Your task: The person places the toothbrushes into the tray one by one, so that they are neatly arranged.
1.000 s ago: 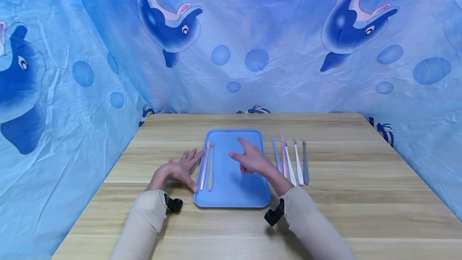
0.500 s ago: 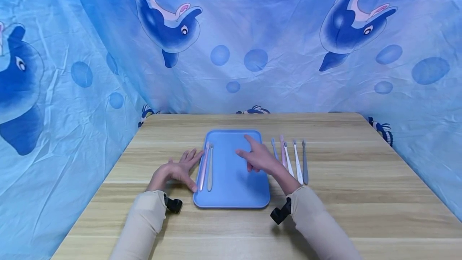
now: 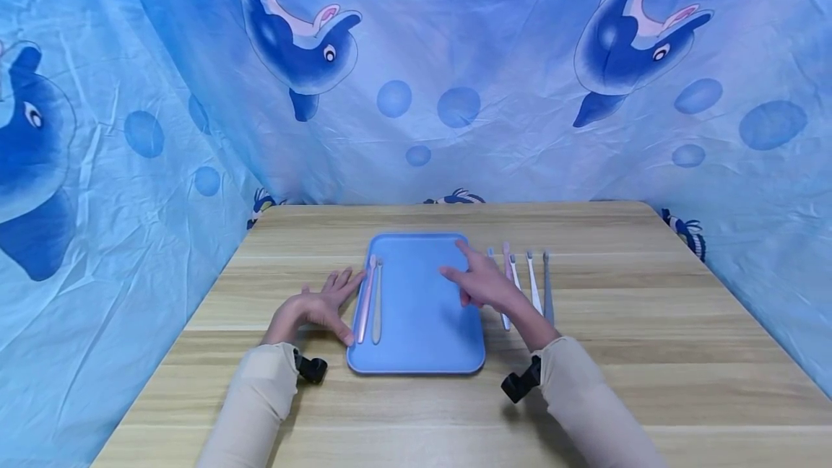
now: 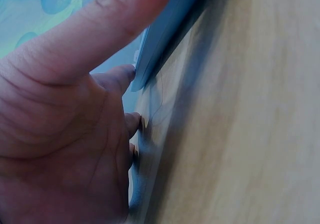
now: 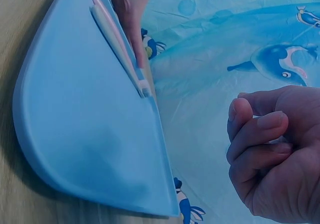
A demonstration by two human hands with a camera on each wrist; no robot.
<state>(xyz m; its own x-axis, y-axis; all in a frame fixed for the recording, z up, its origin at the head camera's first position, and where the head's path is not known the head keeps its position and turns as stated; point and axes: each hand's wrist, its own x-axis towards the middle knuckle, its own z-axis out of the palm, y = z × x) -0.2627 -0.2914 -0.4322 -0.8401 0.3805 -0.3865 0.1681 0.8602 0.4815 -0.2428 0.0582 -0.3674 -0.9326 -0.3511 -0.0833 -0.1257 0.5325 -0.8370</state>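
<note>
A blue tray (image 3: pixel 422 309) lies on the wooden table, with a pink toothbrush (image 3: pixel 367 303) and a grey toothbrush (image 3: pixel 378 305) side by side along its left edge. My left hand (image 3: pixel 318 305) has its fingers spread, with thumb and index finger touching the tray's left rim. Over the tray's right side is my right hand (image 3: pixel 484 282), its index finger and thumb extended and the other fingers curled. Nothing is held in it; the right wrist view shows the curled fingers (image 5: pixel 255 139) without an object. Right of the tray are several toothbrushes, partly hidden by my right forearm.
Among the toothbrushes on the right are a pink toothbrush (image 3: pixel 506 255), a white toothbrush (image 3: pixel 534 282) and a dark grey toothbrush (image 3: pixel 548 287). A blue cloth (image 3: pixel 416 92) with dolphin prints hangs behind and beside the table (image 3: pixel 617 295).
My right hand has moved right across the tray, towards the toothbrushes on the right. My left hand, the tray and the two toothbrushes on it stay in place.
</note>
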